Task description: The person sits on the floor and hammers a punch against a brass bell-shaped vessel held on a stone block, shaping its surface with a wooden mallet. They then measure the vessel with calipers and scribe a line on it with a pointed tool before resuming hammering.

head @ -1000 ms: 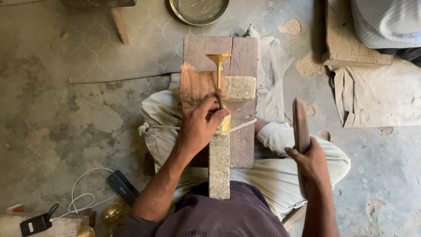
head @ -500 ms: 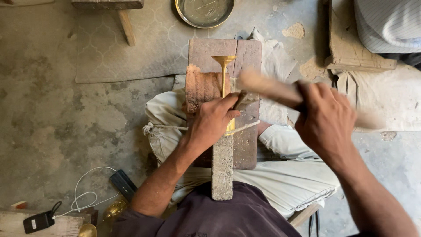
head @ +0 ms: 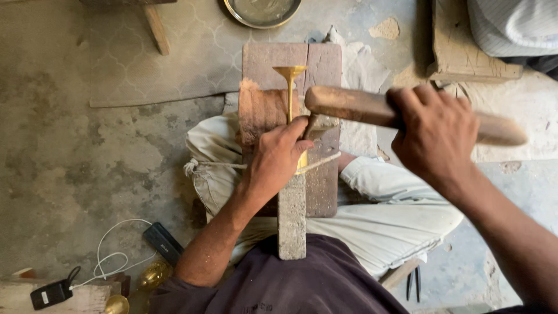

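I sit cross-legged with a wooden work board [head: 267, 64] across my lap. A slim brass piece with a flared funnel-shaped end [head: 290, 87] lies along the board and over a narrow grey bar [head: 292, 221]. My left hand [head: 276, 157] grips the lower part of the brass piece and presses it down on the bar. My right hand [head: 433, 136] is closed around a thick wooden mallet [head: 349, 107], held level just right of the brass piece, its blunt end close to my left fingers.
A round metal dish [head: 261, 10] lies on the floor beyond the board. A wooden block [head: 459, 52] and another person's striped clothing [head: 511, 26] are at the upper right. A charger with white cable [head: 52, 291], a dark flat device [head: 164, 244] and brass pieces [head: 154, 273] lie at lower left.
My right hand has swung the mallet from my right knee up and across, then down to the board beside the brass piece. My left hand has kept its hold.
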Available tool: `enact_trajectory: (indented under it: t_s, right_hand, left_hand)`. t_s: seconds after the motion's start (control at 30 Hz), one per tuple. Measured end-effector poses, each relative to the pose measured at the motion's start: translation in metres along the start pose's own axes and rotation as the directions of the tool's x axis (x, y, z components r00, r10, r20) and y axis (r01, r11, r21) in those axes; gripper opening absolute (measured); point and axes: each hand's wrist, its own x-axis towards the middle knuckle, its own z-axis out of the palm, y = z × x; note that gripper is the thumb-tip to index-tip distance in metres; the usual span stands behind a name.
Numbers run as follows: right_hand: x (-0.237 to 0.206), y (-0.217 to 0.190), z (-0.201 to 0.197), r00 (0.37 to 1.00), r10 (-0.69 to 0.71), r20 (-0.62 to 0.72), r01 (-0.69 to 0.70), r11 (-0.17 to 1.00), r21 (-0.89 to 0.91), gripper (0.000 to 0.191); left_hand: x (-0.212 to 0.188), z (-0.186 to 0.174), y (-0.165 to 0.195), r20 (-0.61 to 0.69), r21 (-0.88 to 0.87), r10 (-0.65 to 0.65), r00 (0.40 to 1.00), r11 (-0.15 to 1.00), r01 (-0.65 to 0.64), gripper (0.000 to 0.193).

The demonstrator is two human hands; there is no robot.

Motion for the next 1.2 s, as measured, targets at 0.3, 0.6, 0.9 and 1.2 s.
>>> enact_trajectory:
  t_s: [0.3,0.6,0.9,1.2]
  right_hand:
    - [0.006,-0.003,-0.019,0.983,-0.107,-0.151,0.103,0.994,-0.035,0.025]
    - [0.012,-0.033,-0.04,0.964,-0.185,-0.193,0.164,0.979,-0.119,0.032]
    - [0.011,-0.04,-0.051,0.968,-0.23,-0.1,0.225,0.972,-0.063,0.037]
    - [0.002,-0.026,-0.051,0.979,-0.135,-0.151,0.135,0.991,-0.011,0.042]
  left_hand:
    - [-0.011,0.002,-0.004,-0.101,-0.024,-0.008,0.995,1.0,0.006,0.037]
    - [-0.029,0.012,-0.012,-0.185,-0.032,0.001,0.983,0.999,-0.007,0.029]
    - [-0.037,0.018,-0.017,-0.279,0.018,0.088,0.956,0.996,-0.087,0.026]
    - [-0.022,0.004,-0.031,-0.061,-0.158,-0.171,0.983,0.974,0.16,0.031]
